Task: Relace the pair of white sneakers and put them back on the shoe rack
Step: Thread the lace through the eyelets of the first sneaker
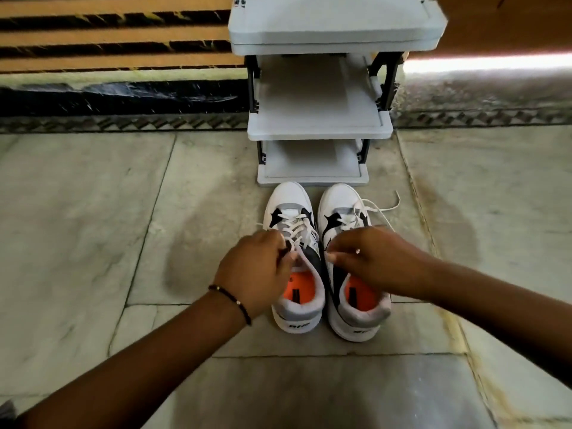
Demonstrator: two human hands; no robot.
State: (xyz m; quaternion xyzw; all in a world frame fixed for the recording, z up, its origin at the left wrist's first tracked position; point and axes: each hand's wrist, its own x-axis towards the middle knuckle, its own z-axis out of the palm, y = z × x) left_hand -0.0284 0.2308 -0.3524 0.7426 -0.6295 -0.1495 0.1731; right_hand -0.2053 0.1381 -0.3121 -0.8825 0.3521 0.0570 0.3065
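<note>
Two white sneakers with black and grey panels and orange insoles stand side by side on the floor, toes toward the rack. The left sneaker (292, 212) has its white lace crossed through the eyelets. My left hand (257, 267) pinches one end of that lace at the top eyelets. My right hand (371, 261) pinches the other lace end between thumb and finger, over the gap between the shoes. The right sneaker (340, 205) has a loose lace (380, 209) trailing off to the right. The grey shoe rack (318, 128) stands just beyond the toes.
The rack has three grey shelves with black side posts; no shoes are on them. Pale stone floor tiles (93, 227) surround the shoes. A dark patterned border and a wall with striped slats (108, 41) run behind the rack.
</note>
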